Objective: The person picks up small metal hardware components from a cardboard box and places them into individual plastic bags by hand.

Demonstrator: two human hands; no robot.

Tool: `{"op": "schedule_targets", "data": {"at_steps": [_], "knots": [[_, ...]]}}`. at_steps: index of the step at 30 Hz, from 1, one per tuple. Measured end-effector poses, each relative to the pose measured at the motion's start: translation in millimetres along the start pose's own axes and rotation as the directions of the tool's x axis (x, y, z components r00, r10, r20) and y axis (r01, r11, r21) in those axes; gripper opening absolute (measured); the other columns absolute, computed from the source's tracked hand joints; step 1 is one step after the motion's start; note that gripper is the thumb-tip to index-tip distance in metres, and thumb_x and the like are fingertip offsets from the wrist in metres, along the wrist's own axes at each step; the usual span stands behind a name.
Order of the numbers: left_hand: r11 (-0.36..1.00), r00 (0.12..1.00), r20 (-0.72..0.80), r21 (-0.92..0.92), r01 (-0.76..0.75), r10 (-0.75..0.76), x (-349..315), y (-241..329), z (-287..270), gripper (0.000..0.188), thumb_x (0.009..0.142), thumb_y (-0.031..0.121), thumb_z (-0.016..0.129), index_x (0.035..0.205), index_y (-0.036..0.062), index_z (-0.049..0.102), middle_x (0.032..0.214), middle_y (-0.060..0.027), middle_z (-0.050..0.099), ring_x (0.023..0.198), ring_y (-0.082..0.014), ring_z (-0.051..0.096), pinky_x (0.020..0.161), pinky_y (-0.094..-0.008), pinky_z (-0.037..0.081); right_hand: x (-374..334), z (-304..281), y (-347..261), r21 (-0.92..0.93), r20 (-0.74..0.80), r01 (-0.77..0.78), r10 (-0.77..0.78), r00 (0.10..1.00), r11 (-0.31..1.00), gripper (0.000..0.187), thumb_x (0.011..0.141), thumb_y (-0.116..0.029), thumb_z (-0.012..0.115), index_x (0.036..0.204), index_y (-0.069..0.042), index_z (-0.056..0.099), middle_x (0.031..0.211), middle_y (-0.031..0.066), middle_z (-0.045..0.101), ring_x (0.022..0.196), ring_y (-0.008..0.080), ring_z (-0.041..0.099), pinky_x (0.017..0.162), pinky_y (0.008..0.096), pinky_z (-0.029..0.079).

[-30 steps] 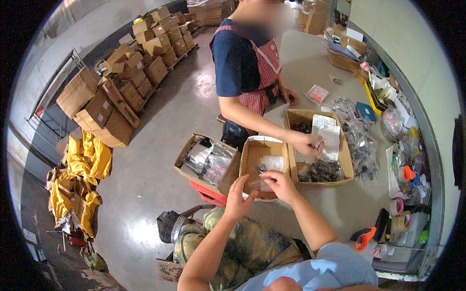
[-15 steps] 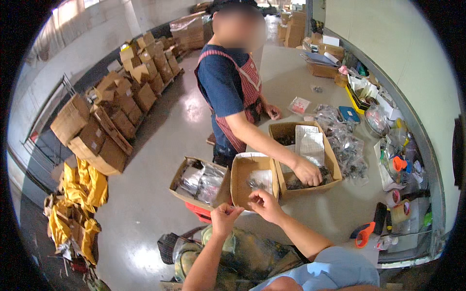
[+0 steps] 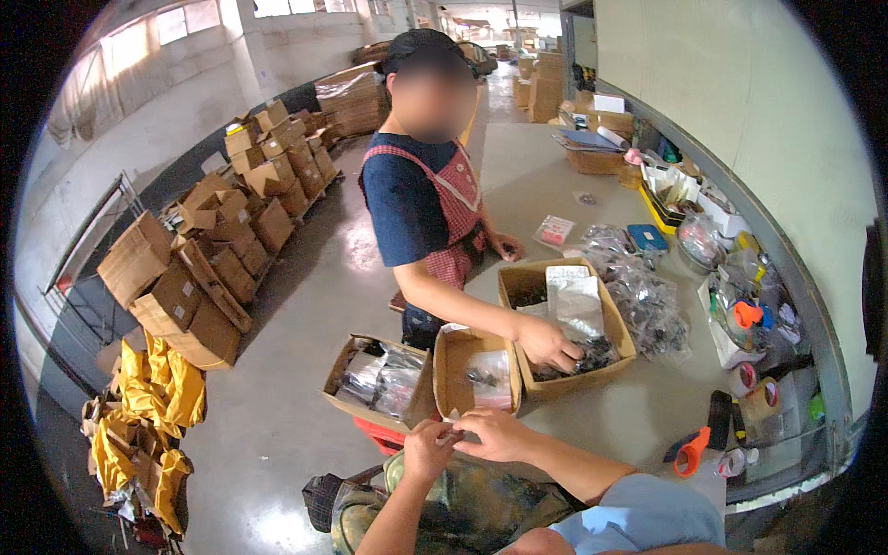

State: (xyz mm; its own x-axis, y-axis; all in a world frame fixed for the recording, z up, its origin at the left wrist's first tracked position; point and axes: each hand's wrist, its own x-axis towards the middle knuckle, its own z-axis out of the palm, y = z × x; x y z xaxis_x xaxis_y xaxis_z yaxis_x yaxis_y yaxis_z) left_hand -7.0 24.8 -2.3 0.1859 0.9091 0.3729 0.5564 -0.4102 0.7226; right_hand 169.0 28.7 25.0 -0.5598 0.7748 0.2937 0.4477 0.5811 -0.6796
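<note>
My left hand [image 3: 429, 450] and my right hand [image 3: 497, 436] meet just on the near side of the middle cardboard box [image 3: 444, 393]. The fingertips of both are pinched together; whatever lies between them is too small to make out. Inside that box is a clear bag [image 3: 488, 375] with a few dark pieces. To its left, another cardboard box [image 3: 344, 396] holds filled plastic bags [image 3: 381, 377]. At the right, a larger box [image 3: 583, 381] contains dark small parts and a whitish packet [image 3: 574, 301]. A co-worker's hand [image 3: 549, 343] reaches into its dark parts.
The co-worker in a red checked apron [image 3: 453, 190] stands across from me. Clear bags of dark parts [image 3: 647, 310] lie on the grey table [image 3: 518, 176]. An orange-handled tool [image 3: 692, 451] and tape rolls [image 3: 746, 379] lie at the right. Stacked cartons [image 3: 199, 324] stand on the left.
My right hand has moved down and left to meet my left hand, fingertips together. The co-worker's hand has shifted within the larger box. The view has tilted up slightly.
</note>
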Motion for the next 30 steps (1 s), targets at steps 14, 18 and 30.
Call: {"op": "schedule_targets", "data": {"at_steps": [14,18,30], "knots": [[0.997,0.940,0.335,0.017,-0.071,0.061,-9,-3,16,0.055,0.065,0.010,0.071,0.115,0.0045,0.049,0.086,-0.0146,0.062,0.073,-0.0296,0.062,0.066,-0.0381,0.050,-14,-14,12,0.247,0.305,0.004,-0.082,0.949,0.969,0.023,0.076,-0.018,0.061,0.094,-0.004,0.063,0.088,0.0175,0.061,0.080,0.0306,0.060,0.073,0.0372,0.048],[0.989,0.921,0.372,-0.041,0.141,-0.115,-13,-2,11,0.058,0.067,0.013,0.072,0.119,0.0062,0.049,0.086,-0.0106,0.063,0.068,-0.0232,0.062,0.063,-0.0344,0.051,1,-73,84,0.121,-0.194,-0.472,0.487,0.852,0.874,0.016,0.084,-0.019,0.059,0.087,-0.003,0.063,0.082,0.0120,0.066,0.073,0.0225,0.062,0.066,0.0357,0.049],[0.961,0.882,0.415,-0.059,0.271,-0.223,4,2,18,0.055,0.067,0.010,0.071,0.118,0.0055,0.049,0.085,-0.0088,0.062,0.069,-0.0204,0.061,0.064,-0.0322,0.050,14,-89,221,-0.736,0.243,-0.435,0.802,0.545,0.519,0.024,0.080,0.002,0.048,0.100,0.006,0.060,0.122,0.0220,0.051,0.090,0.0350,0.059,0.071,0.0433,0.048]]}}
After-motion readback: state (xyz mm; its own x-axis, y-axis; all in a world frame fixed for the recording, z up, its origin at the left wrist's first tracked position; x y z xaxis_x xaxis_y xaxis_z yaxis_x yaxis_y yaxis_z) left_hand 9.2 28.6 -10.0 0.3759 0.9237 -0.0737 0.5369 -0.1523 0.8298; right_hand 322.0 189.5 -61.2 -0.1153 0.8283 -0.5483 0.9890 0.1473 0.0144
